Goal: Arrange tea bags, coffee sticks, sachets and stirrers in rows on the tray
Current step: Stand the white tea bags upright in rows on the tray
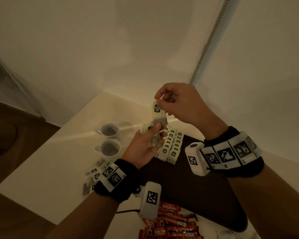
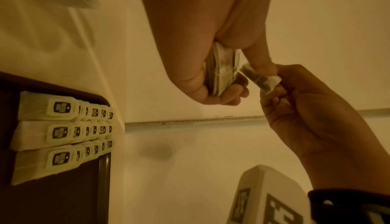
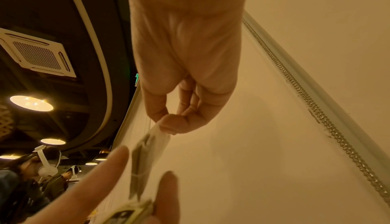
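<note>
Above the far end of the dark tray [image 1: 188,180], my right hand [image 1: 158,100] pinches the top of one tea bag [image 1: 158,112] with a green label and holds it upright. Just below, my left hand [image 1: 158,134] grips a small bundle of tea bags [image 2: 221,72] between thumb and fingers. The right wrist view shows the pinched tea bag [image 3: 148,152] hanging from my right fingertips [image 3: 168,124], with the left hand's bundle [image 3: 126,212] beneath it. Three rows of tea bags [image 2: 63,127] lie side by side at the tray's far left corner [image 1: 173,145].
Two white cups [image 1: 110,139] stand on the pale table left of the tray. Loose tea bags [image 1: 93,176] lie on the table by my left wrist. Several red coffee sticks [image 1: 173,223] are heaped at the tray's near edge. A wall rises close behind the table.
</note>
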Available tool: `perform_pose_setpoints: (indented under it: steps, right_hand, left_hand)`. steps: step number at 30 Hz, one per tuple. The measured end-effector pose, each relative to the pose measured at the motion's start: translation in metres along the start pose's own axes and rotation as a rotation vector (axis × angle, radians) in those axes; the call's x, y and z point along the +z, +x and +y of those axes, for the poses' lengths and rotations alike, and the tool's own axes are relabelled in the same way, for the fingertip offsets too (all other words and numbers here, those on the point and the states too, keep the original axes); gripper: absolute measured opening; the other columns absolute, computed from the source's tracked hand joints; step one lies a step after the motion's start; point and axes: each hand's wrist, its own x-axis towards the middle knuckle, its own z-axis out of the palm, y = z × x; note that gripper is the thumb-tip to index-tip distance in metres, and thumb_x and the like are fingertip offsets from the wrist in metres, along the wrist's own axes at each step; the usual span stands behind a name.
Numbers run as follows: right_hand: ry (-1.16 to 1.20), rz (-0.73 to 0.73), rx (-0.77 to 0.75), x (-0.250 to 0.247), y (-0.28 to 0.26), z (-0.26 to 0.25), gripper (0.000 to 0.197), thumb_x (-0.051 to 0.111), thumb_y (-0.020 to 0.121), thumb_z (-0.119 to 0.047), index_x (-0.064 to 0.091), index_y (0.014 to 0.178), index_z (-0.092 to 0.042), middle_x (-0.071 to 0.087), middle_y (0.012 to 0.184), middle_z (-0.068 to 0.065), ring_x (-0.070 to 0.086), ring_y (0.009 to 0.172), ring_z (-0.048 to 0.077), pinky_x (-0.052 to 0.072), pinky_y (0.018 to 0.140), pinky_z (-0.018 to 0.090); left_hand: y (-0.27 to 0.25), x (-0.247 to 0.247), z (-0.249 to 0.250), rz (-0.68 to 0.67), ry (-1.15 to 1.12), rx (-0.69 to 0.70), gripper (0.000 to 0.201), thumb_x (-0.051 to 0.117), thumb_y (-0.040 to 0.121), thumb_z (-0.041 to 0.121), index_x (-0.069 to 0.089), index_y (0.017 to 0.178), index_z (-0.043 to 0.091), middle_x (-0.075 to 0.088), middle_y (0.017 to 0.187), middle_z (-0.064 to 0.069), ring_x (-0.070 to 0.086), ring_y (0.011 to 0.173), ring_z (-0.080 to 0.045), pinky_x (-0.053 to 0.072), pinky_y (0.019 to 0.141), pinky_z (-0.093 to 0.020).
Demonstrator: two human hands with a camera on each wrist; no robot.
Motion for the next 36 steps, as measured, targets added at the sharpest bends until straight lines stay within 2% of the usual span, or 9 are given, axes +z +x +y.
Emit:
perform_pose_setpoints:
  steps: [5,8,11,13,16,20,24,28,36]
  right_hand:
    - [0.006,0.003,0.022,0.006,-0.001,0.004,0.011,0.066,0.080,-0.008,0.068,0.088,-0.016,0.063,0.065,-0.005,0.057,0.047,0.002,0.048,0.052,0.014]
    - [-0.007,0.010,0.006,0.003,-0.003,0.012,0.012,0.068,0.084,-0.014,0.070,0.094,-0.018,0.061,0.068,-0.010,0.056,0.055,-0.005,0.043,0.057,0.005]
    - [-0.044,-0.002,0.036,0.000,-0.010,0.030,0.015,0.067,0.085,-0.016,0.071,0.099,-0.019,0.058,0.073,-0.020,0.054,0.063,-0.016,0.039,0.059,-0.001]
    - [-0.076,-0.043,0.102,0.006,-0.016,0.052,0.012,0.066,0.086,-0.015,0.071,0.096,-0.016,0.058,0.074,-0.020,0.055,0.061,-0.011,0.040,0.059,0.000]
    - [-0.153,-0.154,0.221,0.031,-0.029,0.094,0.009,0.063,0.088,-0.015,0.069,0.094,-0.011,0.061,0.081,-0.009,0.051,0.063,-0.006,0.042,0.060,0.009]
    - [-0.156,-0.312,0.388,0.075,-0.044,0.138,0.016,0.058,0.091,-0.012,0.066,0.102,-0.004,0.064,0.096,0.005,0.049,0.065,-0.001,0.042,0.067,0.017]
    - [-0.143,-0.413,0.431,0.110,-0.049,0.154,0.019,0.059,0.090,-0.009,0.066,0.106,-0.001,0.066,0.105,0.010,0.058,0.089,0.016,0.039,0.073,0.014]
    - [-0.152,-0.363,0.488,0.132,-0.046,0.170,0.017,0.061,0.089,-0.010,0.068,0.102,-0.001,0.066,0.108,0.012,0.058,0.093,0.017,0.032,0.068,0.008]
    - [-0.173,-0.244,0.573,0.147,-0.037,0.194,0.012,0.059,0.089,-0.006,0.067,0.097,0.000,0.066,0.107,0.013,0.059,0.102,0.023,0.041,0.080,0.023]
  left_hand:
    - [0.002,-0.003,-0.003,0.011,-0.028,-0.001,0.020,0.059,0.078,0.021,0.063,0.096,0.013,0.067,0.086,-0.002,0.062,0.074,-0.011,0.049,0.058,-0.016]
    - [0.004,-0.015,-0.003,0.052,-0.051,-0.004,0.022,0.056,0.081,0.027,0.060,0.096,0.011,0.068,0.079,-0.002,0.063,0.070,-0.012,0.051,0.058,-0.016]
    - [0.005,-0.038,0.000,0.221,0.099,-0.042,0.032,0.049,0.089,0.045,0.059,0.095,0.015,0.067,0.072,0.003,0.066,0.072,-0.013,0.051,0.064,-0.027]
    - [0.005,-0.053,0.004,0.334,0.239,-0.049,0.037,0.044,0.092,0.053,0.061,0.093,0.021,0.068,0.076,0.007,0.068,0.077,-0.015,0.046,0.066,-0.031]
    - [0.008,-0.067,0.012,0.414,0.247,-0.046,0.040,0.042,0.090,0.058,0.060,0.094,0.023,0.070,0.085,0.005,0.067,0.079,-0.017,0.041,0.058,-0.027]
    - [0.009,-0.077,0.022,0.427,0.093,-0.065,0.053,0.038,0.091,0.062,0.061,0.101,0.016,0.074,0.090,-0.004,0.066,0.087,-0.025,0.052,0.051,-0.022]
    - [0.009,-0.083,0.027,0.394,0.029,-0.085,0.060,0.032,0.094,0.062,0.063,0.104,0.012,0.073,0.098,-0.009,0.068,0.087,-0.026,0.055,0.052,-0.022]
    - [0.009,-0.086,0.029,0.387,0.030,-0.108,0.060,0.029,0.094,0.062,0.064,0.101,0.014,0.074,0.097,-0.008,0.071,0.081,-0.024,0.056,0.053,-0.023]
    - [0.010,-0.095,0.025,0.376,0.035,-0.142,0.062,0.027,0.094,0.063,0.063,0.105,0.014,0.074,0.100,-0.010,0.072,0.080,-0.024,0.056,0.052,-0.024]
